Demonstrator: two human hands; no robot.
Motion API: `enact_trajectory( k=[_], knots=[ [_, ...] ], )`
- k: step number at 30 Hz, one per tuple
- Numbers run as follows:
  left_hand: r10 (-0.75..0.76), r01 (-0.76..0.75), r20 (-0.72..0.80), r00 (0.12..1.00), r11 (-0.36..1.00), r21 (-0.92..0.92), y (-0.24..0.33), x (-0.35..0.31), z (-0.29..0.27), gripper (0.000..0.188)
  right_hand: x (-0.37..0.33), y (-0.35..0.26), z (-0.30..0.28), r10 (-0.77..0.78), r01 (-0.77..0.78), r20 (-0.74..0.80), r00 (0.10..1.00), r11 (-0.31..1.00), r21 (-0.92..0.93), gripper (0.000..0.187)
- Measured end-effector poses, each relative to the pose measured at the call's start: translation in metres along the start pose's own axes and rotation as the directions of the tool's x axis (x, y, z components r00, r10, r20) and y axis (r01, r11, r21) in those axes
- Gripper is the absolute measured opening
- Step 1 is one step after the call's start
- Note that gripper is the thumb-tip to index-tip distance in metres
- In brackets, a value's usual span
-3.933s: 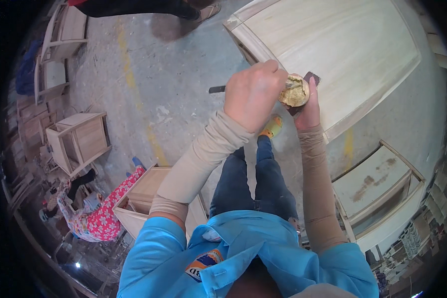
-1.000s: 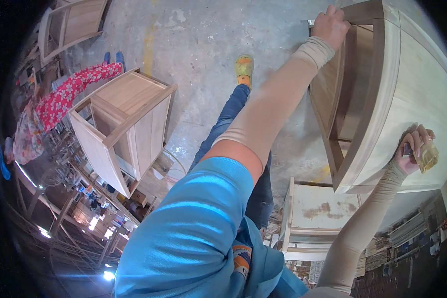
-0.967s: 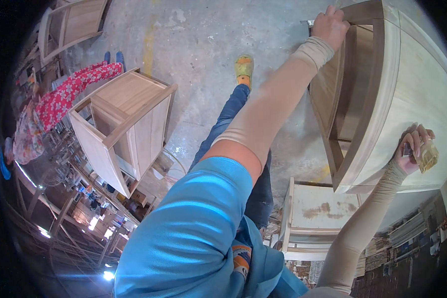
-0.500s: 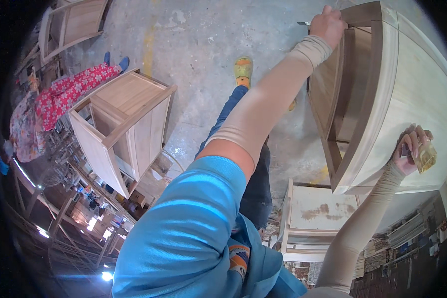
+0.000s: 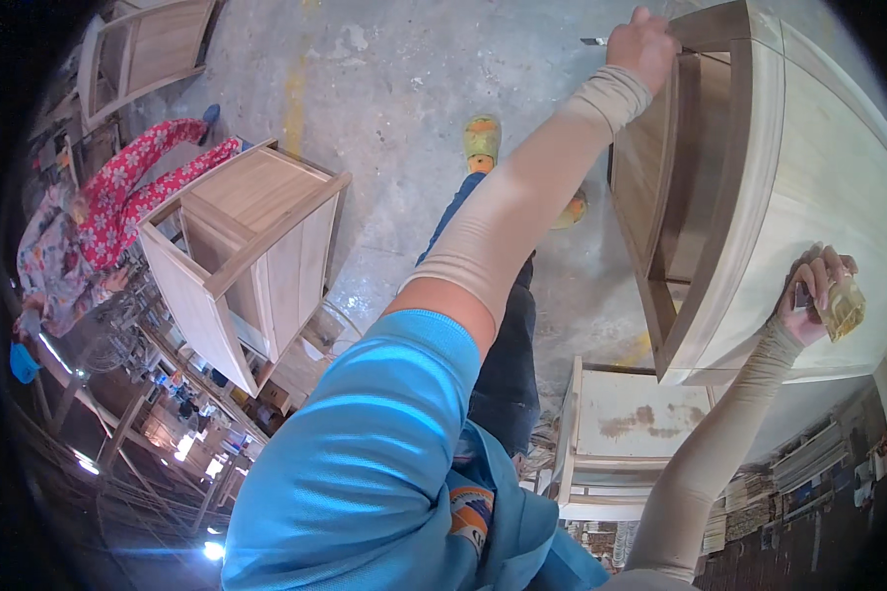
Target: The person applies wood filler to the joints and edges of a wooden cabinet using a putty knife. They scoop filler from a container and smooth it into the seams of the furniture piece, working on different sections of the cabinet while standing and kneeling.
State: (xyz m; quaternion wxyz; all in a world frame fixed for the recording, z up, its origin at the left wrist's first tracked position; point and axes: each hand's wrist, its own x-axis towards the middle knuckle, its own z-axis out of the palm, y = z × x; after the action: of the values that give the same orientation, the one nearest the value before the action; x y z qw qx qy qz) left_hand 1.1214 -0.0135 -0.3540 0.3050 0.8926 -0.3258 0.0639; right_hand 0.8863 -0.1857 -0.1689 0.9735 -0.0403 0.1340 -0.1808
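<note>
Hands [image 5: 644,47] at a pale cabinet [image 5: 843,177], scuffed grey floor [image 5: 404,108], wooden furniture [image 5: 298,261] around

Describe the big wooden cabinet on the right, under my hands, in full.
The cabinet looks like bare, pale wood. Its broad panel is smooth and lighter than the brownish frame around its open side, where a bar divides the openings. No drawer or door shows there. It stands to the person's right; the fisheye view bends its edges. The left hand is at the frame's far end, seemingly touching it. The right hand, holding a yellowish cup, is against or just over the panel.
</note>
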Motion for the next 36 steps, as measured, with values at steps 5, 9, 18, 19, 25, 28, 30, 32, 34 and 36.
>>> enact_trajectory(
  k=[5,9,18,19,25,28,30,32,34,36],
  knots=[
    [-0.013,0.013,0.019,1.000,1.000,0.019,0.004,-0.003,-0.008,0.014,-0.002,-0.004,-0.002,-0.008,0.008,-0.024,1.000,1.000,-0.022,0.012],
    [0.019,-0.020,0.047,0.999,1.000,0.018,-0.001,-0.002,-0.009,0.014,-0.002,-0.003,-0.001,-0.010,0.009,-0.043,0.999,1.000,-0.027,0.011],
    [-0.142,0.144,0.032,0.989,0.928,-0.343,0.002,0.001,-0.025,0.024,-0.001,0.000,0.002,0.005,-0.005,-0.028,1.000,1.000,0.007,0.010],
    [-0.145,0.143,0.022,0.989,0.921,-0.363,0.004,0.000,-0.029,0.023,-0.001,-0.001,0.001,0.010,-0.010,-0.024,1.000,1.000,0.012,0.010],
    [-0.015,0.015,-0.009,1.000,0.998,-0.061,-0.004,-0.006,-0.008,0.018,0.000,-0.001,0.000,0.011,-0.011,-0.021,1.000,1.000,0.008,0.012],
    [-0.047,0.047,0.010,0.999,0.997,-0.060,0.000,-0.008,-0.012,0.019,0.000,-0.001,0.000,0.015,-0.015,-0.003,1.000,1.000,0.015,0.012],
    [0.014,-0.013,0.018,1.000,0.999,-0.034,0.001,-0.007,-0.015,0.021,-0.002,-0.003,-0.001,0.011,-0.011,-0.011,1.000,1.000,0.007,0.012],
    [0.143,-0.142,0.001,0.990,0.987,0.069,-0.010,-0.006,-0.014,0.022,-0.001,-0.003,-0.001,0.011,-0.011,-0.020,1.000,1.000,0.004,0.012],
    [0.127,-0.130,0.048,0.991,0.989,0.070,-0.011,-0.004,-0.010,0.024,-0.003,-0.005,0.001,-0.001,0.000,-0.044,0.999,1.000,-0.011,0.011],
    [0.086,-0.086,0.046,0.995,0.996,0.005,-0.009,-0.003,-0.007,0.024,-0.003,-0.005,0.002,-0.001,0.001,-0.042,0.999,1.000,-0.010,0.011]
  ],
)
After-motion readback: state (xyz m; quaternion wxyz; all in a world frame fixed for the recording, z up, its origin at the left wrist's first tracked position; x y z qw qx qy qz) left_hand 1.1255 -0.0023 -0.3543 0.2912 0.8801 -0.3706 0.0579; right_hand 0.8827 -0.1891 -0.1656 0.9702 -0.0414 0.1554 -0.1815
